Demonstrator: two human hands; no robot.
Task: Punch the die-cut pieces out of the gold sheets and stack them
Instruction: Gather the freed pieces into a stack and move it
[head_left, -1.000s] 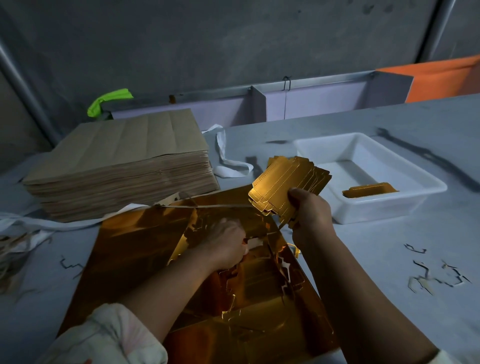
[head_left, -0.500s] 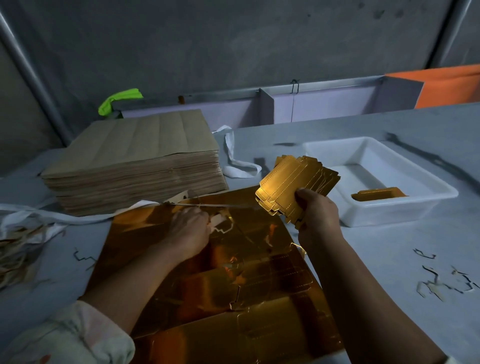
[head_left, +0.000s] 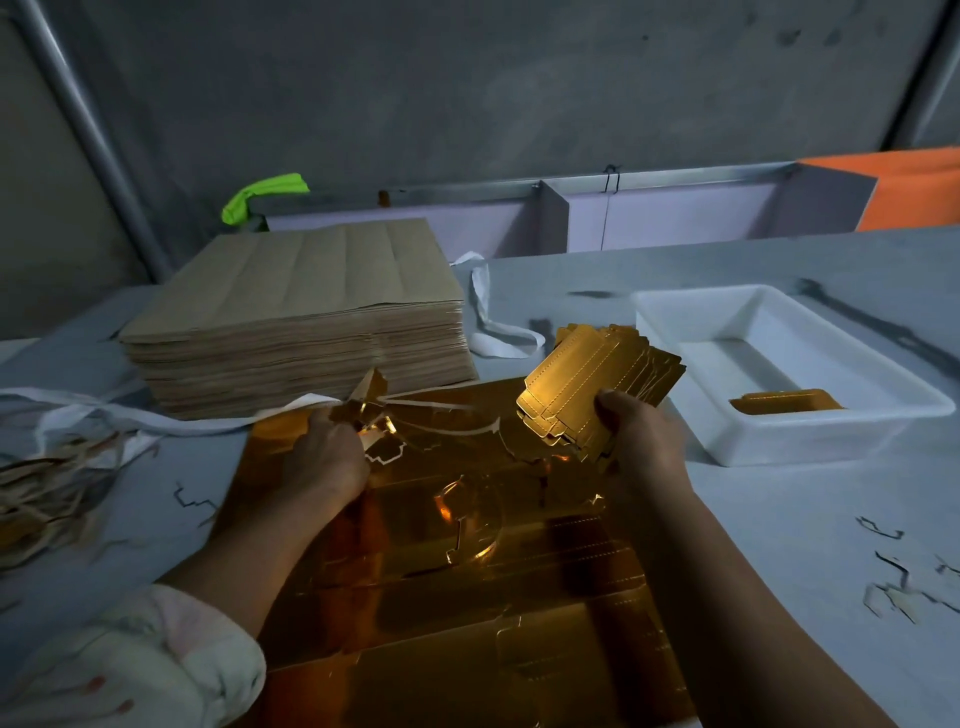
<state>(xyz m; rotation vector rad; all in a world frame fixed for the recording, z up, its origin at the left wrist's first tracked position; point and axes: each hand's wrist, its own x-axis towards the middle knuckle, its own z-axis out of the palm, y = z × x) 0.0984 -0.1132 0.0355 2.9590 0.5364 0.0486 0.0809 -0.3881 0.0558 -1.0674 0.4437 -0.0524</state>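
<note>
A shiny gold die-cut sheet (head_left: 467, 613) lies flat on the table in front of me, with several cut outlines and gaps in its upper half. My left hand (head_left: 327, 457) grips a crumpled strip of gold scrap (head_left: 371, 410) at the sheet's far left corner and lifts it off the sheet. My right hand (head_left: 641, 439) holds a fanned stack of punched gold pieces (head_left: 587, 387) above the sheet's far right corner. One more gold piece (head_left: 787, 401) lies in the white tray (head_left: 675, 312).
A thick stack of brown-backed sheets (head_left: 301, 317) stands at the back left. White strapping (head_left: 485, 306) trails beside it. A heap of waste strips (head_left: 47, 493) lies at the far left, and small offcuts (head_left: 898, 577) dot the table on the right.
My left hand has moved up and left across the sheet, pulling the gold scrap free and raising it. My right hand still holds the stack in about the same place.
</note>
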